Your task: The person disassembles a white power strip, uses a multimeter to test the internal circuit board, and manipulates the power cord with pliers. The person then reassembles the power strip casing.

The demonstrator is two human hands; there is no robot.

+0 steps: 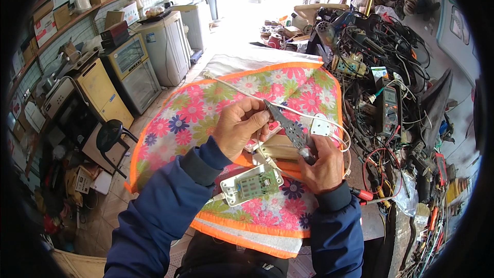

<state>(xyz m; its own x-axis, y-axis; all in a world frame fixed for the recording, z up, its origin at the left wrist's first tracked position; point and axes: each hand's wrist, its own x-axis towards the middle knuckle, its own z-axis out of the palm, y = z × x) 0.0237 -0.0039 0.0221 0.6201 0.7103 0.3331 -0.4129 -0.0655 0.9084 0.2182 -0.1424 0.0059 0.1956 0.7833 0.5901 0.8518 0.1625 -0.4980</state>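
Note:
My right hand (324,167) is closed round the grey handle of a dark, flat, tapered blade-like tool (294,133) pierced with holes. The tool slants up and left, its narrow end at the fingertips of my left hand (239,126). That hand is closed in a pinch, and a thin pale cord (259,146) runs down from its fingers. Just below lies an open white plastic housing (231,195) with a green circuit board (260,184) inside. A white oval plastic piece (320,125) rests beyond my right hand, beside a looped white cable (257,97).
A flowered cloth with orange edging (177,108) covers the work table. Tangled black cables (396,46), a multimeter (391,108) and red-handled tools (362,194) crowd the right side. At left are a dark stool (109,136), cabinets (164,49) and loaded shelves (77,15).

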